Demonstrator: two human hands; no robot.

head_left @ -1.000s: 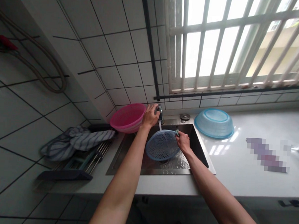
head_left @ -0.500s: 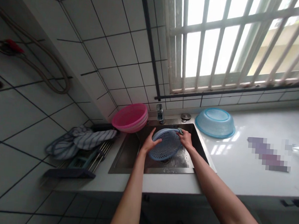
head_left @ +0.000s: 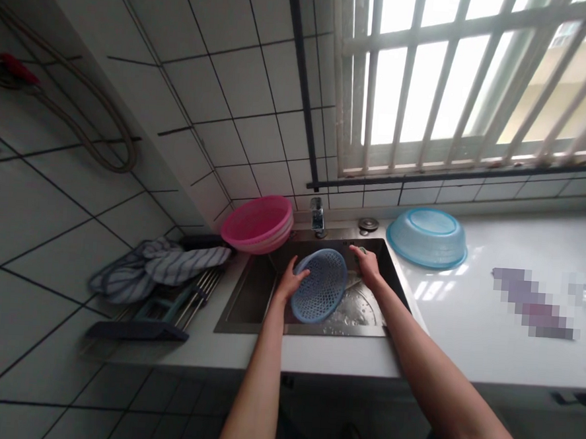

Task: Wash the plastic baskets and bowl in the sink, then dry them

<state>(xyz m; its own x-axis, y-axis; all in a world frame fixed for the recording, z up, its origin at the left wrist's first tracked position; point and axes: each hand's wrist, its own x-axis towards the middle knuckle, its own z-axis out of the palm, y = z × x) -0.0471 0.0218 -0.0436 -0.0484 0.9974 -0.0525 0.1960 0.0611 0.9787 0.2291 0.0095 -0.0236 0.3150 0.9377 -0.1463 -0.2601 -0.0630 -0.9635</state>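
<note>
A blue plastic colander [head_left: 321,287] is tilted over the steel sink [head_left: 336,331], its holed inside facing me. My left hand [head_left: 290,282] is closed on its left rim, thumb over the edge. My right hand [head_left: 368,264] is apart from the colander, to the right of it above the sink. Its fingers are closed round a small greenish cloth [head_left: 362,251], mostly hidden by the hand. Behind the colander stands the faucet [head_left: 318,216]; I cannot tell whether water runs from it. Wet drops lie on the sink bottom.
Pink basins [head_left: 260,225] are stacked at the sink's back left corner. An upside-down blue basin [head_left: 427,237] sits on the counter at right, near a metal drain plug [head_left: 369,224]. Left of the sink, a striped cloth [head_left: 185,264] lies on a rack [head_left: 140,331]. A barred window is behind.
The colander has turned more upright and toward me, held by my left hand. My right hand has come away from its right rim, keeping the greenish cloth.
</note>
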